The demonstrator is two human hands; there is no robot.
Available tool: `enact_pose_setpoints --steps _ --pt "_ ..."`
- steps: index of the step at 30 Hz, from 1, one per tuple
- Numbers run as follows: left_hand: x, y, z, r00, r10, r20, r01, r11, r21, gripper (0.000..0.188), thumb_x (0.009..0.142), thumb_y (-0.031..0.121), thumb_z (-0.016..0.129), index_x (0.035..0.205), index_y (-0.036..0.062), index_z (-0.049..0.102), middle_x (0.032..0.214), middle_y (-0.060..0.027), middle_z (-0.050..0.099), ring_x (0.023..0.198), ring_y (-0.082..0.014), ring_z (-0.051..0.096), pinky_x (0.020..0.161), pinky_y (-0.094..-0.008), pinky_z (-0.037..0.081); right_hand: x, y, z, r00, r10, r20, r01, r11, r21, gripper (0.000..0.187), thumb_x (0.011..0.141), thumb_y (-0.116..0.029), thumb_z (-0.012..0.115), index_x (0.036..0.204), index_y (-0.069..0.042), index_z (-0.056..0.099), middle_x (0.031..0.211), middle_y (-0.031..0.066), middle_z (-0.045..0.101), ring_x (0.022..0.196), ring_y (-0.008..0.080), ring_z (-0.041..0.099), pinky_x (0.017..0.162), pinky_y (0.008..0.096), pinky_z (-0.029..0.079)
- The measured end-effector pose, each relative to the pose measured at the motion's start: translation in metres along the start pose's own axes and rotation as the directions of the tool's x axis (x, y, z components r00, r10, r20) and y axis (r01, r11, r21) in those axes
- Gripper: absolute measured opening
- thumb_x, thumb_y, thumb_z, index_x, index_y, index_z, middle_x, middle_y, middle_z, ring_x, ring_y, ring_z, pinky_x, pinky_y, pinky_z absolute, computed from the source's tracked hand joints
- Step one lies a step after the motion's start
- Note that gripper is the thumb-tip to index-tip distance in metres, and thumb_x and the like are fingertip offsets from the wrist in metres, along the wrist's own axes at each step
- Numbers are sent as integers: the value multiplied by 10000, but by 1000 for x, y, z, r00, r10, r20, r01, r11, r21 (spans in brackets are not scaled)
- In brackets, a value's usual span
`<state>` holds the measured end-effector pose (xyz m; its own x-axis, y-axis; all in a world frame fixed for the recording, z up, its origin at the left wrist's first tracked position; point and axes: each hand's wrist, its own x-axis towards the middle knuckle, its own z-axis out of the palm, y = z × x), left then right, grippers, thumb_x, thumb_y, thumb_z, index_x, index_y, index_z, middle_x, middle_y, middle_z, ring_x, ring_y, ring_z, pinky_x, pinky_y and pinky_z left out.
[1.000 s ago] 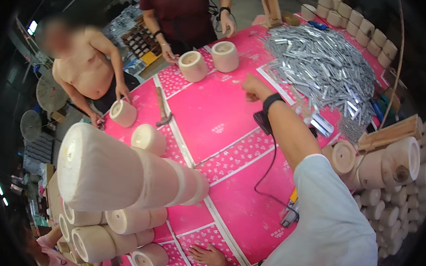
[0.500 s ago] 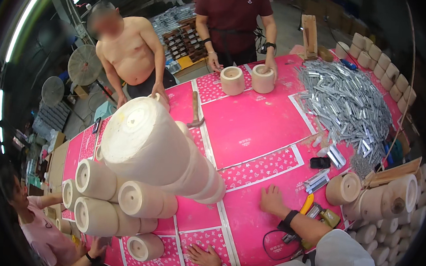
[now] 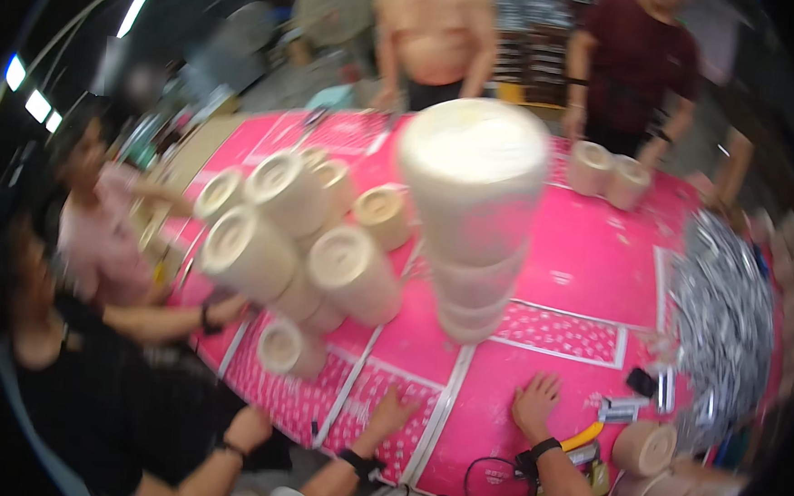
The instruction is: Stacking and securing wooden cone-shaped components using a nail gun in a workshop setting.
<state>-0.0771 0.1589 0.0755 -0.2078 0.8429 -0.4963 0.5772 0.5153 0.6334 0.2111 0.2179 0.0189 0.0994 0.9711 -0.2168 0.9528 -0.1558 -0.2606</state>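
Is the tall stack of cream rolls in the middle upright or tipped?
Upright: the tall stack stands on the pink table, its round top facing up.

Two hands flat (image 3: 535, 404) (image 3: 392, 411); two cream rolls far side (image 3: 591, 167) (image 3: 628, 181).

You face a dim workshop: bright ceiling strip lights (image 3: 27, 91) at upper left, a round fan (image 3: 332, 9) behind, and stocked shelving (image 3: 532, 38) along the far wall.

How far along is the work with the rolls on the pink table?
Done: a tall stack of cream rolls stands upright, with a pile of rolls beside it. In hand: nothing; the left hand and right hand rest flat on the pink table. Left: loose rolls at the right edge.
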Motion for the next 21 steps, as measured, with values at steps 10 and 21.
enact_pose_setpoints --steps 10,21 --pt "2 252 -319 925 208 -318 -358 758 -546 359 926 205 449 1170 -58 456 919 -132 630 747 -185 623 693 -297 536 4 4 7 984 -165 -62 151 972 -181 700 847 -394 540 1342 56 333 1385 354 241 1263 518 264 962 588 320" --pt "-49 165 -134 779 553 -294 -598 797 -87 381 854 174 562 1207 36 528 800 -86 625 666 -119 565 590 -273 465 -5 31 12 998 6 -59 -8 999 -40 725 816 -397 582 1324 67 355 1372 370 245 1270 538 225 984 591 284"
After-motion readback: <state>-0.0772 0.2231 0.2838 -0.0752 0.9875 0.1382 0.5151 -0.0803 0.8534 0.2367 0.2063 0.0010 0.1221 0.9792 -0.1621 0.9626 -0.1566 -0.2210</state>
